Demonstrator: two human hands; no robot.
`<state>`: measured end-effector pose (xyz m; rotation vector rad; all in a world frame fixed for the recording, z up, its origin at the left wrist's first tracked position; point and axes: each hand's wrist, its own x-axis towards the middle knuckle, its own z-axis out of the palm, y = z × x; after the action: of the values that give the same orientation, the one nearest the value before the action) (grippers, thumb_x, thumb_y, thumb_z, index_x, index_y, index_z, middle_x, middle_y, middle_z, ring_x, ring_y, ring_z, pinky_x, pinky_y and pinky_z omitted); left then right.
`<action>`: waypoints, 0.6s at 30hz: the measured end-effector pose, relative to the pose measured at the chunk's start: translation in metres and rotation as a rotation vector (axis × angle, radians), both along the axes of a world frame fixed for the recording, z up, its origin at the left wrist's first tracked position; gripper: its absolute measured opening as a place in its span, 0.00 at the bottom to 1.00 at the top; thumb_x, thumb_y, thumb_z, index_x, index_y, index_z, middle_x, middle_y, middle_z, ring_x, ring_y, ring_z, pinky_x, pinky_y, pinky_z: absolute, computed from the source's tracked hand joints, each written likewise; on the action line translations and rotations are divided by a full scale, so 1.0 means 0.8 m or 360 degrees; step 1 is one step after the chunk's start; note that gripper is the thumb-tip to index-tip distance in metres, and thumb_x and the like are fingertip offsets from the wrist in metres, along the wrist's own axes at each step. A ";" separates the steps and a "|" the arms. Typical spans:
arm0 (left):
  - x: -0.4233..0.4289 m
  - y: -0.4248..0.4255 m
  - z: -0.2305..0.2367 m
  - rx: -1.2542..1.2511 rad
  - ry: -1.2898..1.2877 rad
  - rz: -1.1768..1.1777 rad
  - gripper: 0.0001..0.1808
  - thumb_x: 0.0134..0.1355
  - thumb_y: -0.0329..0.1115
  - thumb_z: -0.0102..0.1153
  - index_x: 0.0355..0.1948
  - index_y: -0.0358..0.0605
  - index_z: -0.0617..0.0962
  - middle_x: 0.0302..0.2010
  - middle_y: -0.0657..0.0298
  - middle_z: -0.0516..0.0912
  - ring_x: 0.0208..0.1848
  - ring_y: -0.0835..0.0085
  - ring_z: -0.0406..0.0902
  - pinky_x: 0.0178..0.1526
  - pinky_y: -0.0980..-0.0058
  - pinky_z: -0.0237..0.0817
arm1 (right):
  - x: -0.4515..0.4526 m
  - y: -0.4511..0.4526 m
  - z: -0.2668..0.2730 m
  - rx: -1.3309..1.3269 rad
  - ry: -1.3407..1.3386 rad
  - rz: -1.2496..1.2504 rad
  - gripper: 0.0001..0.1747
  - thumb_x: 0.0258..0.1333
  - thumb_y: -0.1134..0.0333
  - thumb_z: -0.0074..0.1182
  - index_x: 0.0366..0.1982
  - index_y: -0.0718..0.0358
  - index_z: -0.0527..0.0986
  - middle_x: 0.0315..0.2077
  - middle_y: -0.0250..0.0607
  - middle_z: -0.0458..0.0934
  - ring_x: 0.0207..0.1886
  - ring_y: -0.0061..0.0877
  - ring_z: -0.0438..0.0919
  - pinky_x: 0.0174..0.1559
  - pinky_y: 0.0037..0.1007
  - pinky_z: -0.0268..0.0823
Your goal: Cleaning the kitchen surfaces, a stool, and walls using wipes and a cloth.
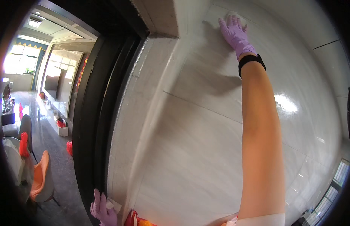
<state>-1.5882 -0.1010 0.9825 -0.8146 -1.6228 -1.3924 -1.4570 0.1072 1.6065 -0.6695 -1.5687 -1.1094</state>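
My right hand point(235, 35), in a purple disposable glove with a black band around the wrist, reaches up a grey tiled wall point(189, 141). Its fingers lie spread over a white wipe point(234, 13), holding it flat against the tile; most of the wipe is hidden under them. Low at the left is my left hand point(103, 209), gloved in the same purple. It holds a crumpled white wipe point(114, 205) beside its thumb, and its fingers are at the black door frame point(91, 118). Whether those fingers touch the frame is unclear.
Between the frame and the wall runs a grey tiled jamb point(135, 113) with a corner. Red bag-like material point(132, 219) shows at the bottom edge. Through the doorway stand an orange chair point(41, 178) and a glass-topped table point(15, 158). A barred window point(330, 195) is far right.
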 end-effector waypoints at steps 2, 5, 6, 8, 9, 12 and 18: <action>-0.002 0.002 -0.001 -0.0058 0.0045 0.0085 0.20 0.49 0.25 0.44 0.45 0.32 0.74 0.55 0.49 0.70 0.36 0.59 0.75 0.36 0.69 0.61 | -0.015 0.002 -0.003 0.0025 -0.0158 -0.0005 0.42 0.56 0.37 0.20 0.64 0.60 0.46 0.65 0.39 0.43 0.68 0.31 0.39 0.66 0.40 0.27; -0.001 -0.011 0.016 -0.0051 0.0174 0.0142 0.16 0.57 0.28 0.44 0.46 0.38 0.76 0.52 0.53 0.74 0.44 0.62 0.77 0.31 0.72 0.64 | -0.031 0.017 -0.023 0.0099 -0.0547 0.0027 0.41 0.57 0.38 0.19 0.64 0.58 0.46 0.65 0.37 0.43 0.68 0.29 0.39 0.66 0.40 0.27; 0.002 -0.013 0.015 -0.0057 0.0164 0.0148 0.16 0.57 0.28 0.44 0.46 0.38 0.76 0.52 0.53 0.74 0.44 0.62 0.77 0.31 0.72 0.64 | -0.029 0.021 -0.026 0.0159 -0.0748 0.0053 0.40 0.57 0.38 0.19 0.64 0.57 0.46 0.65 0.37 0.44 0.68 0.28 0.40 0.66 0.41 0.27; -0.002 -0.011 0.012 -0.0010 0.0166 0.0183 0.16 0.56 0.30 0.45 0.45 0.40 0.77 0.51 0.54 0.75 0.42 0.62 0.78 0.31 0.71 0.64 | -0.001 0.025 -0.012 0.0158 -0.0613 0.0024 0.40 0.57 0.38 0.19 0.64 0.56 0.47 0.65 0.36 0.44 0.68 0.28 0.40 0.66 0.40 0.27; -0.004 -0.009 0.010 -0.0010 0.0171 0.0186 0.16 0.56 0.30 0.45 0.45 0.40 0.77 0.51 0.54 0.75 0.42 0.62 0.78 0.31 0.71 0.64 | 0.016 0.025 -0.001 0.0162 -0.0472 -0.0010 0.40 0.57 0.38 0.19 0.64 0.55 0.47 0.65 0.36 0.43 0.68 0.28 0.40 0.66 0.40 0.27; 0.000 -0.006 0.009 -0.0117 0.0130 0.0190 0.16 0.56 0.29 0.45 0.44 0.40 0.78 0.51 0.54 0.75 0.41 0.63 0.77 0.32 0.70 0.63 | 0.044 0.018 0.032 0.0126 -0.0047 -0.0184 0.40 0.57 0.38 0.20 0.64 0.56 0.47 0.65 0.36 0.44 0.68 0.28 0.40 0.66 0.39 0.28; 0.003 -0.011 0.015 -0.0115 0.0191 0.0234 0.16 0.57 0.31 0.44 0.44 0.41 0.78 0.51 0.56 0.75 0.41 0.64 0.77 0.32 0.70 0.63 | -0.003 0.022 0.010 0.0223 -0.0391 -0.0127 0.39 0.57 0.38 0.20 0.63 0.55 0.48 0.65 0.36 0.45 0.68 0.27 0.39 0.66 0.38 0.27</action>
<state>-1.5855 -0.1094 0.9941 -0.7888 -1.6139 -1.1664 -1.4590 0.1249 1.6149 -0.5202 -1.6630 -1.3898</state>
